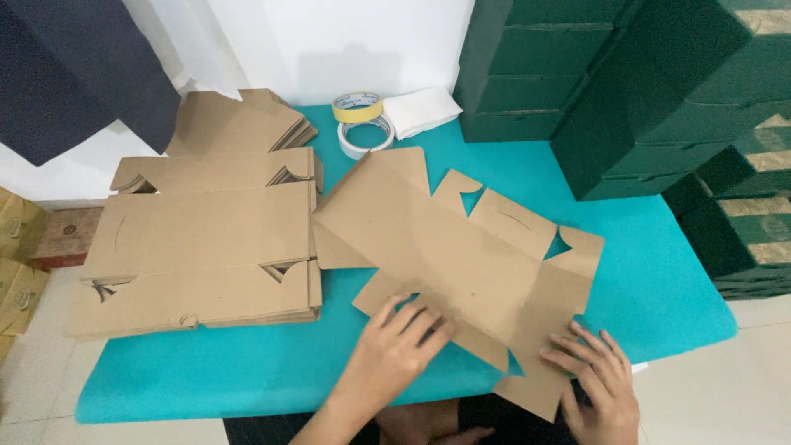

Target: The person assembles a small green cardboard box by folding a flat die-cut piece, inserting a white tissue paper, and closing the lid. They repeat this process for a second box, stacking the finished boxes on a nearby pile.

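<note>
- The left hand (395, 346) is lying flat, fingers spread, pressing on the near flap of the blank (461, 255), a flat brown die-cut box sheet lying slantwise on the teal table (659, 280).
- The right hand (597, 383) is resting open at the blank's 5 o'clock corner, fingers splayed and gripping nothing; that corner is hanging past the table edge.
- With the corner overhanging, a downward push there is likely tipping or creasing the sheet off its score line.
- Uneven pressure from the two palms is risking a skewed fold, so the tabs at 1 o'clock may not be lining up.
- The stack (198, 239) of blanks is sitting just beside the blank at 9 o'clock; a sliding sheet could be nudging its top layers askew.
- The tape rolls (362, 124) at 11 o'clock and the green boxes (626, 91) at 1 o'clock are standing well apart, so are looking safe from bumping.
</note>
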